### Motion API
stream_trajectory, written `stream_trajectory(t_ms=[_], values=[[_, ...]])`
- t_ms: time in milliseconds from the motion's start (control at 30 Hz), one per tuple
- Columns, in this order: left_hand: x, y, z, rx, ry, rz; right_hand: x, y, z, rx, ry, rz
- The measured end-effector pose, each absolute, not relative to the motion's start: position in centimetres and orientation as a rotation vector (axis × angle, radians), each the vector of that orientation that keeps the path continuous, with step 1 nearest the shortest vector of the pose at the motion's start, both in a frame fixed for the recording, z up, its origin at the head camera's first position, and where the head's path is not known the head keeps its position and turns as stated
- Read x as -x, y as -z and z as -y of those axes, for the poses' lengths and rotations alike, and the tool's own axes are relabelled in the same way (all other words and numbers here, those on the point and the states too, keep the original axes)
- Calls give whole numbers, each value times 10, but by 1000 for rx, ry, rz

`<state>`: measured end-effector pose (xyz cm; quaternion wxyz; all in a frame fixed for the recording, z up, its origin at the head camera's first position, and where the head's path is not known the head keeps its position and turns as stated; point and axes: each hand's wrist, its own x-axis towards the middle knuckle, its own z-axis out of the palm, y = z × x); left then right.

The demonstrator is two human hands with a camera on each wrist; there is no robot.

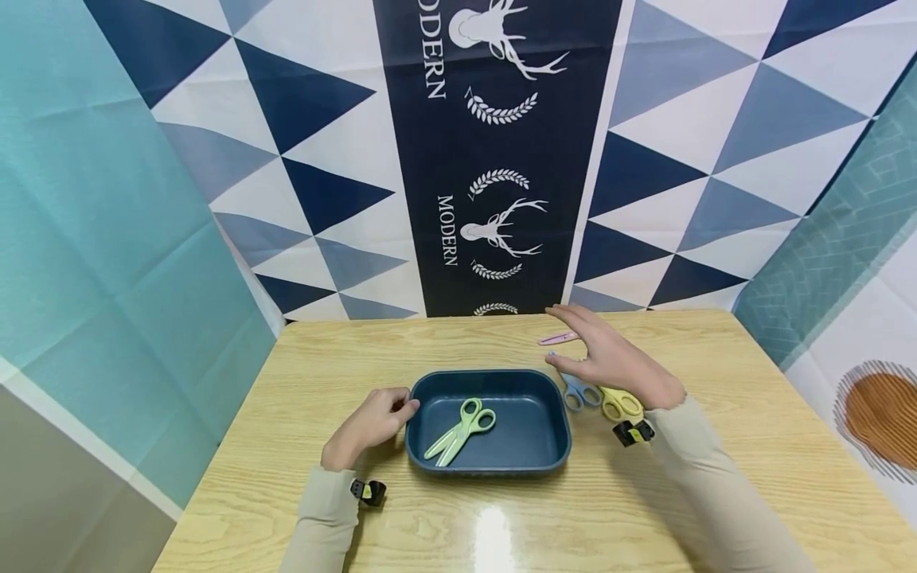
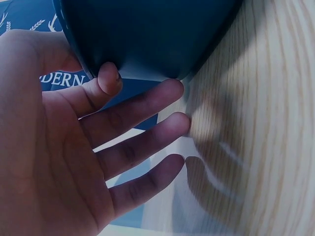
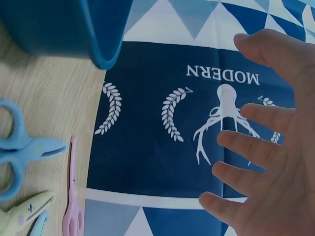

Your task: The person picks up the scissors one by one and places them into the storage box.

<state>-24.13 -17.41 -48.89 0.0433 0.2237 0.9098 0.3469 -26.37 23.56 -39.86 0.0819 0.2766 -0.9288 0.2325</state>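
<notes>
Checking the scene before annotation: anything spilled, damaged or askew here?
Nothing visibly spilled or damaged. The backdrop looks odd: its MODERN lettering runs sideways in the head view. Minor: the green scissors lie in the tray, blades parted.

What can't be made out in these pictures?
Head: handles of the pink scissors, behind the right hand.
Left wrist: inside of the tray, behind its wall.
Right wrist: loops of the blue scissors, cut by left edge.
Right wrist: what the light-blue piece is; bottom edge cuts it.
</notes>
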Motion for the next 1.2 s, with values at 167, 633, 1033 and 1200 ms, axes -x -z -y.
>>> stream_trajectory(t_ms=[167, 633, 1033, 1200], values=[[241, 489, 173, -683, -1062, -2785, 264, 402, -242, -809, -674, 2748], [240, 489, 173, -664, -1063, -2779, 263, 412, -260, -720, -689, 2764], [241, 489, 173, -638, -1056, -2781, 267, 427, -279, -656, -728, 2777], [241, 489, 172, -645, -1061, -2781, 265, 432, -286, -598, -734, 2813]])
